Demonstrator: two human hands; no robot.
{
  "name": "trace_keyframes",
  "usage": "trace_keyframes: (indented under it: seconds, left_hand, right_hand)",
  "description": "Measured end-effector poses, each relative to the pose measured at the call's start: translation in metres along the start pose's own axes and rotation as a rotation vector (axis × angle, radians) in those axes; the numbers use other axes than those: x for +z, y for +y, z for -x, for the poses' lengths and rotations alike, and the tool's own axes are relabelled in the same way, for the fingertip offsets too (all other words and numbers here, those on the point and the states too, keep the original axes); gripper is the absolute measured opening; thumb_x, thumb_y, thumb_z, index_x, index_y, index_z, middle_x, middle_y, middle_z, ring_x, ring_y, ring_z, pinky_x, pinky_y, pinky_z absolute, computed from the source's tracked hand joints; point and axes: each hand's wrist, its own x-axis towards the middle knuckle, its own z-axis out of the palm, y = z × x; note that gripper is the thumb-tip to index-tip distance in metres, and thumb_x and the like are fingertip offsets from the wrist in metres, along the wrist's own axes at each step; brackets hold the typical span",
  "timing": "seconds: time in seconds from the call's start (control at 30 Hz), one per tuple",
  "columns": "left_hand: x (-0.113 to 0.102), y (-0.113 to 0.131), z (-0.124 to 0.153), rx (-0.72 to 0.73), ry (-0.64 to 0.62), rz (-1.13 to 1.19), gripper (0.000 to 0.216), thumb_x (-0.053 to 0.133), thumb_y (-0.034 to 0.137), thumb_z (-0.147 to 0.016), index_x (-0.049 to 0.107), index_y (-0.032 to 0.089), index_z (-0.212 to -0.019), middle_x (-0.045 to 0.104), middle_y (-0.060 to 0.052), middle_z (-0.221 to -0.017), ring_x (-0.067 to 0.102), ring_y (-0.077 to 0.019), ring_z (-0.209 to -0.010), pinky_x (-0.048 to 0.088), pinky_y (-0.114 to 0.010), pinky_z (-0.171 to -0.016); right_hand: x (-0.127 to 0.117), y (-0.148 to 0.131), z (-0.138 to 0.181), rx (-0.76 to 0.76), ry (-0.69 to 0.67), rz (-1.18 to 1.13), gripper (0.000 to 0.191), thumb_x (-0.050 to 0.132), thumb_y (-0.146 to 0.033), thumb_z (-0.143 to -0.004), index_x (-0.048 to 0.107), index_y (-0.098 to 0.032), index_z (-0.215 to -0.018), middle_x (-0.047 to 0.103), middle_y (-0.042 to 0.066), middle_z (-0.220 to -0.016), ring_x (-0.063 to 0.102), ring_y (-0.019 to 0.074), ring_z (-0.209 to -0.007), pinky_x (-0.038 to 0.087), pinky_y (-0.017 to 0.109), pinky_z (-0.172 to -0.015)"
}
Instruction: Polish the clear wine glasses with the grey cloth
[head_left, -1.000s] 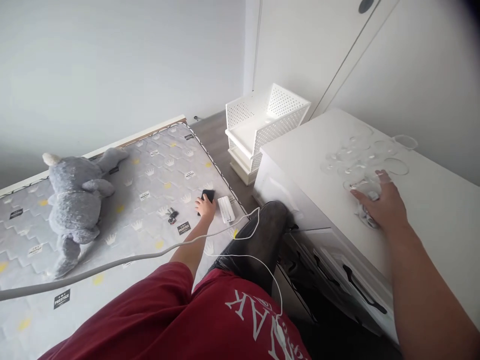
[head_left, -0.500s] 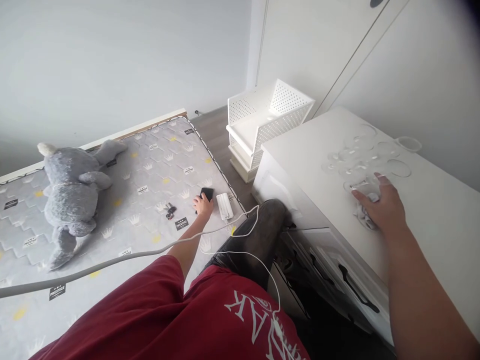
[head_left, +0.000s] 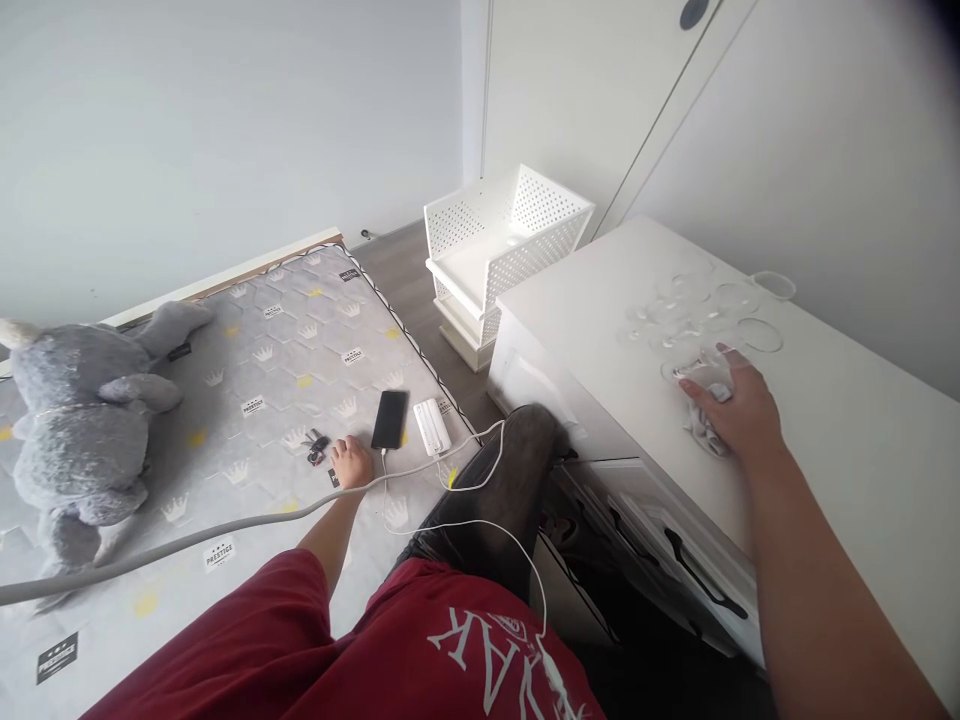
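My right hand (head_left: 731,410) lies on top of the white dresser (head_left: 600,330), fingers closed over a crumpled white cloth (head_left: 701,432) beside several clear glass cups (head_left: 701,305). My left hand (head_left: 351,463) rests on the grey mattress (head_left: 247,340), fingers curled, between a bunch of keys (head_left: 316,448) and a black phone (head_left: 390,419). The phone lies flat and apart from my hand, with a white cable plugged into it. A white power bank (head_left: 431,426) sits right of the phone.
A grey plush toy (head_left: 71,410) lies at the mattress's left. A white perforated storage bin (head_left: 504,245) stands on the wooden floor between bed and dresser. White wardrobe doors (head_left: 600,90) rise behind. A thick white cable (head_left: 187,535) crosses the mattress. My knee (head_left: 517,460) is against the dresser.
My left hand has let go of the black phone and drawn back toward the keys. The phone now lies uncovered. My right hand stays on the cloth; the view shifted right.
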Motion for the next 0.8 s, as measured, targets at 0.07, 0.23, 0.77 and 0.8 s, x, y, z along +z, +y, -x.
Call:
trace_keyframes:
  seconds: [0.07,0.23,0.77,0.8]
  left_hand:
    - [0.005,0.003,0.000,-0.017,0.007,-0.022,0.033,0.030,0.022,-0.103,0.057,0.011,-0.118,0.058,-0.021,-0.125,0.052,-0.0366,-0.118,0.040,-0.051,-0.102]
    - [0.009,0.004,-0.004,-0.012,0.016,-0.068,0.037,0.028,0.023,-0.102,0.058,0.009,-0.119,0.057,-0.023,-0.125,0.052,-0.0370,-0.119,0.040,-0.051,-0.103]
    - [0.012,0.008,-0.009,-0.073,-0.073,-0.147,0.042,0.032,0.021,-0.098,0.053,0.013,-0.134,0.055,-0.024,-0.136,0.048,-0.0399,-0.131,0.037,-0.055,-0.109]
    - [0.011,0.009,-0.009,-0.077,-0.099,-0.150,0.043,0.032,0.021,-0.098,0.052,0.013,-0.135,0.054,-0.024,-0.138,0.046,-0.0400,-0.133,0.036,-0.055,-0.110]
  right_hand:
    - [0.000,0.001,0.001,-0.003,0.017,-0.007,0.084,0.064,-0.064,-0.089,0.042,-0.023,-0.159,0.051,0.016,-0.157,0.047,0.0349,-0.145,0.038,0.048,-0.119]
    - [0.000,0.002,0.004,0.015,0.062,-0.004,0.080,0.066,-0.062,-0.089,0.046,-0.025,-0.157,0.052,0.014,-0.157,0.047,0.0343,-0.145,0.037,0.048,-0.121]
    - [-0.007,-0.002,0.020,-0.063,0.171,0.013,0.053,0.061,-0.049,-0.093,0.063,-0.027,-0.141,0.064,0.007,-0.147,0.055,0.0281,-0.141,0.043,0.044,-0.121]
    - [-0.008,-0.003,0.021,-0.056,0.165,0.020,0.053,0.060,-0.050,-0.093,0.063,-0.027,-0.141,0.064,0.007,-0.147,0.055,0.0283,-0.141,0.043,0.044,-0.121]
